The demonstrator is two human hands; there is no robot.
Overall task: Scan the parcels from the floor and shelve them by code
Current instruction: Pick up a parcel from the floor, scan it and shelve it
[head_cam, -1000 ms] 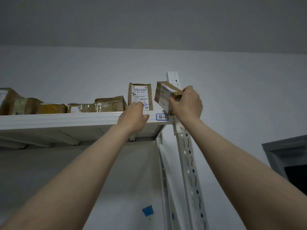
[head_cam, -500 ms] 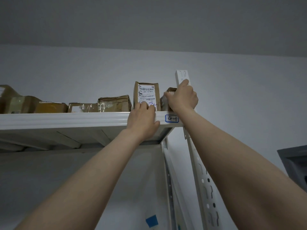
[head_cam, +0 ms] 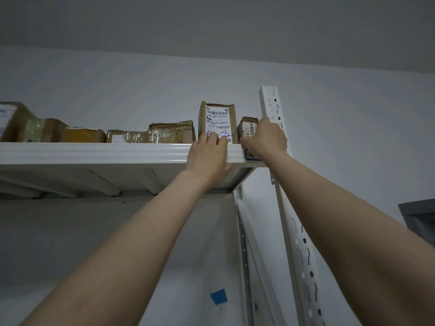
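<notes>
Parcels (head_cam: 171, 132) are lined on the top shelf (head_cam: 94, 152). The small parcel (head_cam: 247, 128) at its right end is clasped by the right hand (head_cam: 266, 137); the tall parcel (head_cam: 217, 118) is touched by the left hand (head_cam: 207, 158), fingers (head_cam: 209, 140) nearly straight.

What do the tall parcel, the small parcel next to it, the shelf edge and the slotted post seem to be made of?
Tall parcel: matt brown cardboard, probably; creased corners, white paper label with barcodes. Small parcel: likely the same, crumpled on top. Shelf edge and slotted post: apparently sheet metal painted glossy white; light glints along the edge; the post has punched slots.
</notes>
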